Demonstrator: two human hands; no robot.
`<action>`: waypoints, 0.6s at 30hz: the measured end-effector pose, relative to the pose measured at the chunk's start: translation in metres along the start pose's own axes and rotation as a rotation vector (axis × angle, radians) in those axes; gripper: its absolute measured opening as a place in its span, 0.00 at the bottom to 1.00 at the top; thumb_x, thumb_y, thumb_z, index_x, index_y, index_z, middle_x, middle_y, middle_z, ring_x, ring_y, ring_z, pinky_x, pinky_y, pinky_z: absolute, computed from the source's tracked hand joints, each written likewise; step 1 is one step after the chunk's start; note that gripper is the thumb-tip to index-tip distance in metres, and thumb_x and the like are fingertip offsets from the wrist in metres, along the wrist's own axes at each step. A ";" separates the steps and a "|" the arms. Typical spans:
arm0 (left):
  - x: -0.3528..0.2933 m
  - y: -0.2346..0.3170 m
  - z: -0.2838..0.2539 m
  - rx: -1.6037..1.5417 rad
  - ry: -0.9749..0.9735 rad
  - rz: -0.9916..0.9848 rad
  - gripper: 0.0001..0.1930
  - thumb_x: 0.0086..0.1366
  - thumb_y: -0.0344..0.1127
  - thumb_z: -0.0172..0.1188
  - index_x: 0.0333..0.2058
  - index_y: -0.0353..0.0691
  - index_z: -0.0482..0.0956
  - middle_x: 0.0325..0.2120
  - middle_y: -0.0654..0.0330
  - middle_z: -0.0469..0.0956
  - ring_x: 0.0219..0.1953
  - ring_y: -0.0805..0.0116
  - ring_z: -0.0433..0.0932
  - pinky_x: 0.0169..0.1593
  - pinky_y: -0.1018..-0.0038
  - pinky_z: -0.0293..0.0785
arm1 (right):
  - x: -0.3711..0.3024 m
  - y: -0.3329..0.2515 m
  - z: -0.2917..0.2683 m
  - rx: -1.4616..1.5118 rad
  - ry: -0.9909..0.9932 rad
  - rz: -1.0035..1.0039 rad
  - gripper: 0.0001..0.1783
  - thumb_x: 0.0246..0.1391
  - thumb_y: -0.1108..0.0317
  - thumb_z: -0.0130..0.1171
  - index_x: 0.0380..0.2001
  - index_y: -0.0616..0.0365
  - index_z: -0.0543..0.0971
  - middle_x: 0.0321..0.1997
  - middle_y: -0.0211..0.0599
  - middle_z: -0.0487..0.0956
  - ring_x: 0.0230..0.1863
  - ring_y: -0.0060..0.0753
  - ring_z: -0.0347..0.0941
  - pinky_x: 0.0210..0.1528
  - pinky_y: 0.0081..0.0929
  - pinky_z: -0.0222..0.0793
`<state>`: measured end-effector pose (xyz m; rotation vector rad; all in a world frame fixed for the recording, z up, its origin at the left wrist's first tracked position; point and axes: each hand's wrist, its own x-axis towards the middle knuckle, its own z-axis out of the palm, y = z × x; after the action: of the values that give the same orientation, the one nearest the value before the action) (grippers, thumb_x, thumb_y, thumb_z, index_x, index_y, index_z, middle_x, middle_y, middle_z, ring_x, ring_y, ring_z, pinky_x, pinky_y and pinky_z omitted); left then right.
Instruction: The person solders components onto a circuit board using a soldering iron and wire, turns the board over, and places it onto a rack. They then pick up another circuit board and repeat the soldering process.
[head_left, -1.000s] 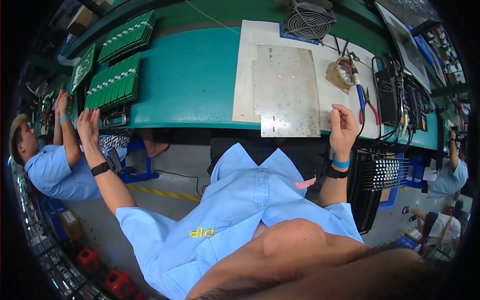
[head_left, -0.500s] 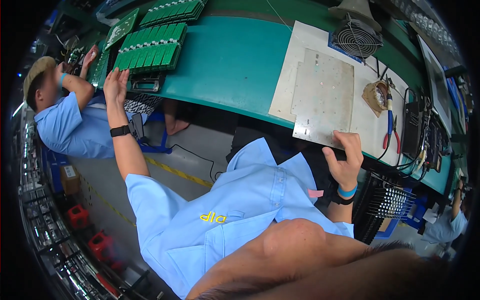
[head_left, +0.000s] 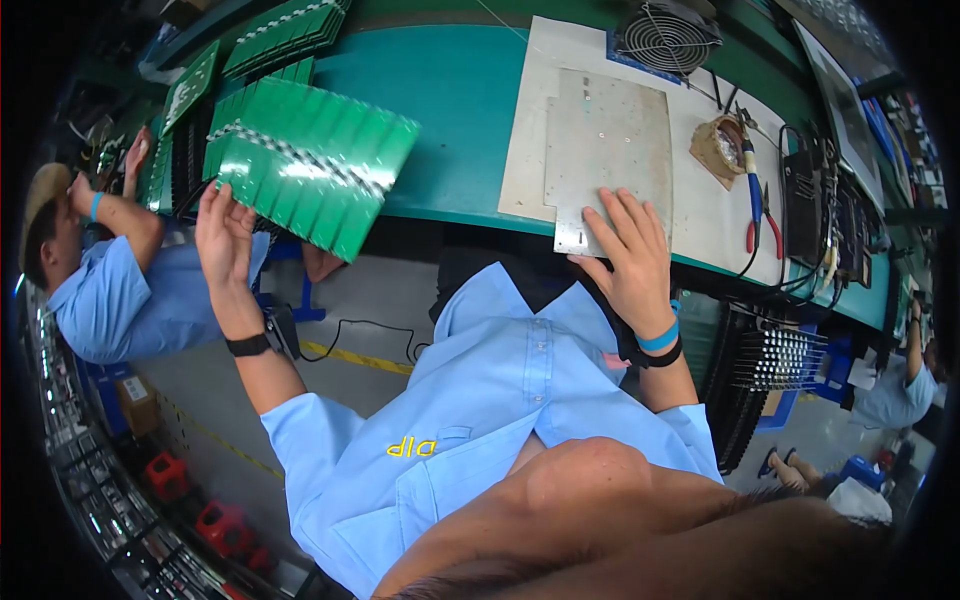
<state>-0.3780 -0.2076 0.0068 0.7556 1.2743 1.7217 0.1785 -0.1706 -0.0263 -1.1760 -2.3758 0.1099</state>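
Observation:
My left hand [head_left: 228, 238] is closed on the near left edge of a green circuit board panel [head_left: 330, 200], which hangs tilted over the front edge of the bench. Two rows of narrow boards make up this panel, with white and dark parts along its middle. Behind it, partly covered, lies a stack of like panels [head_left: 222, 112]. My right hand [head_left: 632, 262] rests with fingers spread on the near end of a flat grey metal plate [head_left: 612, 135] with small holes. Under the plate is a white sheet [head_left: 520, 150] on the green bench.
Another panel stack [head_left: 290, 35] stands at the far left. A fan [head_left: 668, 42] sits behind the plate. To its right are a brown container [head_left: 718, 150], a blue-handled soldering iron [head_left: 755, 195], red-handled pliers [head_left: 768, 222] and cables. A co-worker [head_left: 120, 270] sits at left.
My left hand has taken a panel from the stack and brought it nearer and rightward. My right hand has moved onto the metal plate with its fingers stretched out. The whole view has shifted slightly.

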 end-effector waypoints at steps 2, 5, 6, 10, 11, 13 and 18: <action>-0.011 -0.011 0.017 0.002 -0.018 -0.034 0.14 0.76 0.31 0.55 0.56 0.39 0.68 0.48 0.54 0.81 0.46 0.65 0.84 0.45 0.70 0.83 | -0.001 0.000 -0.003 0.003 0.003 0.001 0.37 0.43 0.60 0.76 0.59 0.57 0.79 0.69 0.47 0.72 0.71 0.56 0.66 0.71 0.54 0.61; -0.023 -0.032 0.037 -0.026 -0.115 -0.131 0.14 0.76 0.31 0.55 0.56 0.39 0.68 0.48 0.53 0.81 0.45 0.64 0.85 0.43 0.70 0.84 | -0.001 0.000 -0.010 0.015 0.008 -0.003 0.36 0.46 0.64 0.75 0.60 0.58 0.78 0.70 0.48 0.72 0.71 0.58 0.65 0.71 0.55 0.60; -0.027 -0.035 0.049 -0.028 -0.111 -0.132 0.14 0.76 0.31 0.55 0.56 0.39 0.68 0.48 0.53 0.81 0.45 0.64 0.85 0.43 0.70 0.84 | -0.002 0.003 -0.014 0.043 0.035 -0.003 0.35 0.47 0.67 0.73 0.61 0.59 0.77 0.70 0.49 0.72 0.71 0.58 0.65 0.72 0.54 0.60; -0.028 -0.047 0.101 -0.004 -0.162 -0.196 0.15 0.75 0.32 0.56 0.56 0.38 0.67 0.47 0.52 0.82 0.43 0.63 0.85 0.42 0.69 0.84 | -0.008 0.011 -0.022 0.114 0.134 -0.004 0.33 0.52 0.76 0.67 0.63 0.62 0.74 0.69 0.53 0.72 0.71 0.58 0.66 0.72 0.50 0.61; -0.026 -0.049 0.115 0.014 -0.225 -0.223 0.15 0.75 0.32 0.56 0.56 0.38 0.66 0.46 0.52 0.82 0.42 0.63 0.85 0.42 0.69 0.84 | -0.010 0.013 -0.023 0.137 0.196 0.005 0.32 0.54 0.79 0.64 0.64 0.64 0.73 0.69 0.55 0.72 0.71 0.58 0.67 0.72 0.48 0.62; -0.020 -0.057 0.143 0.025 -0.298 -0.254 0.16 0.75 0.32 0.57 0.56 0.37 0.65 0.45 0.52 0.82 0.41 0.63 0.85 0.42 0.69 0.84 | -0.013 0.015 -0.023 0.149 0.256 0.019 0.31 0.56 0.82 0.61 0.65 0.65 0.72 0.69 0.56 0.72 0.70 0.58 0.68 0.72 0.46 0.63; -0.007 -0.081 0.202 0.024 -0.459 -0.302 0.19 0.74 0.33 0.58 0.56 0.36 0.62 0.41 0.53 0.81 0.38 0.65 0.85 0.41 0.69 0.86 | -0.018 0.020 -0.024 0.179 0.370 0.088 0.27 0.63 0.82 0.53 0.66 0.67 0.70 0.68 0.57 0.73 0.69 0.55 0.70 0.71 0.40 0.64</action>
<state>-0.1823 -0.1133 -0.0096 0.8631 1.0281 1.2061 0.2134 -0.1754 -0.0181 -1.1074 -1.9517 0.1204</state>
